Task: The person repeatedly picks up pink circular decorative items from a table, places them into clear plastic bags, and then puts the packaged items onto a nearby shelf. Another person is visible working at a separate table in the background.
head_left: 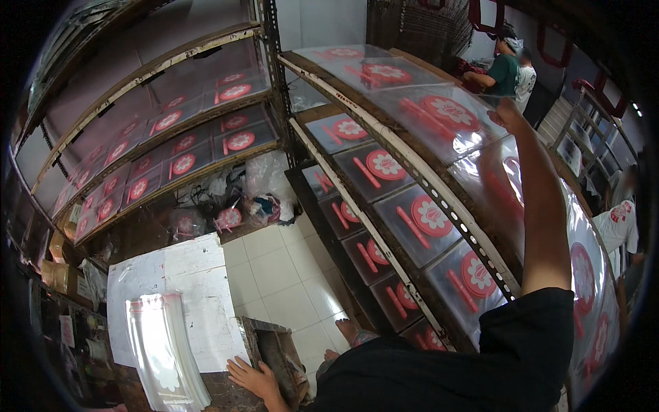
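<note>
My left hand (252,379) lies with spread fingers on the edge of the wooden table, holding nothing. Beside it on a white board (199,268) rests a stack of clear plastic bags (161,343) with a pale flower-shaped print and a red line near the top. My right arm reaches far out over the rack's upper shelf, and my right hand (506,115) is closed at the edge of a clear plastic bag (439,117) printed in red and white. More printed bags (576,254) lie flat along that shelf, partly behind my arm.
Lower rack shelves (384,165) and a second rack (171,123) at the left carry rows of similar bags. Two people (508,72) stand beyond the shelf; another person (621,223) is at the far right. Bundled plastic (268,185) sits by the tiled floor (274,268).
</note>
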